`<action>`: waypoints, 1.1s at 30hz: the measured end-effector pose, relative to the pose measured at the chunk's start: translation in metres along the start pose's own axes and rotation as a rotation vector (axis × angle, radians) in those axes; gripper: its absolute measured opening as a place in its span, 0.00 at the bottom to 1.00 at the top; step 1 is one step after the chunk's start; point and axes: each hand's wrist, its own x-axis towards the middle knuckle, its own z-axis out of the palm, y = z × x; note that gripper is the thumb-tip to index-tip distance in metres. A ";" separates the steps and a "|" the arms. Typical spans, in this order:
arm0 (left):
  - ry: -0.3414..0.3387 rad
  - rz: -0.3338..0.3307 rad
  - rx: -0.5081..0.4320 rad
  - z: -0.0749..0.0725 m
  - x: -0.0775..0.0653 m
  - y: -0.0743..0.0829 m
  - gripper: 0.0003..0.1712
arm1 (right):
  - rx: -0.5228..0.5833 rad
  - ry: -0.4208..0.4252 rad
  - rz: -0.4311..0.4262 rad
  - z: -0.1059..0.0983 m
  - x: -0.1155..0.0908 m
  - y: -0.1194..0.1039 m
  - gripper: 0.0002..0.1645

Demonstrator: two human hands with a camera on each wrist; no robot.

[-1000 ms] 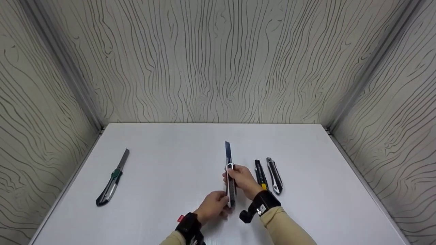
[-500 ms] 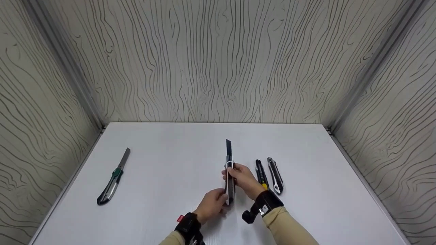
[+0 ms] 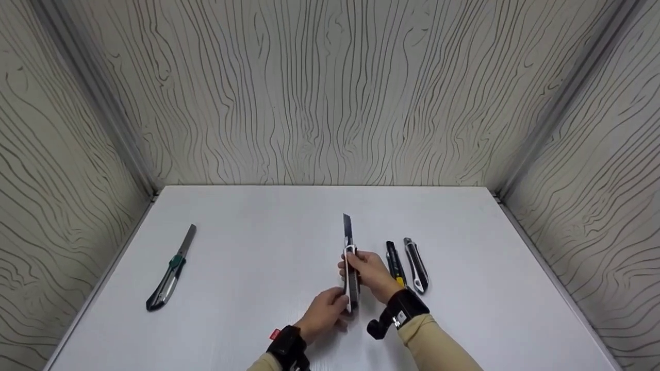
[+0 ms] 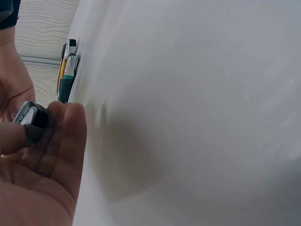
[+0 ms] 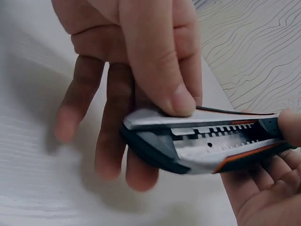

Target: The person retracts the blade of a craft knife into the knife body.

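Note:
A snap-off utility knife [image 3: 353,291] with a grey, black and white body is held over the middle of the table, its long blade [image 3: 347,225] extended and pointing away. My right hand [image 3: 372,273] grips the front of its handle, thumb lying along the slider. Thumb and fingers of my left hand [image 3: 325,312] pinch the rear end. Close up in the right wrist view, the knife body [image 5: 207,146] shows orange trim and a toothed slot; the blade is out of frame. The left wrist view catches the butt end [image 4: 35,117] between thumb and fingers.
On the white table [image 3: 258,247], a green and silver utility knife [image 3: 167,283] lies at left, blade out. To the right of my right hand lie a black and yellow one [image 3: 395,265] and a grey and white one [image 3: 416,265]. Patterned walls [image 3: 319,93] enclose the table.
The held knife has wavered slightly, ending a little further right. Both hands keep their grips, and the knives on the table have not moved.

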 end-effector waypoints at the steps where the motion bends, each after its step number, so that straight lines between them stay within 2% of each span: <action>1: -0.015 -0.014 -0.048 0.001 0.000 -0.001 0.15 | 0.013 0.000 0.003 0.001 0.000 0.000 0.26; 3: -0.049 -0.044 -0.131 0.002 -0.001 -0.003 0.17 | 0.032 0.003 0.007 0.002 0.000 0.000 0.26; 6: -0.074 -0.070 -0.173 0.003 -0.001 -0.005 0.18 | 0.045 0.016 0.011 0.003 0.000 0.001 0.26; 25: -0.017 -0.059 -0.164 0.007 0.003 -0.006 0.15 | -0.025 0.051 -0.015 0.008 0.000 0.000 0.23; 33: -0.019 -0.053 -0.173 0.008 0.005 -0.006 0.16 | -0.035 0.046 -0.019 0.009 0.000 -0.001 0.23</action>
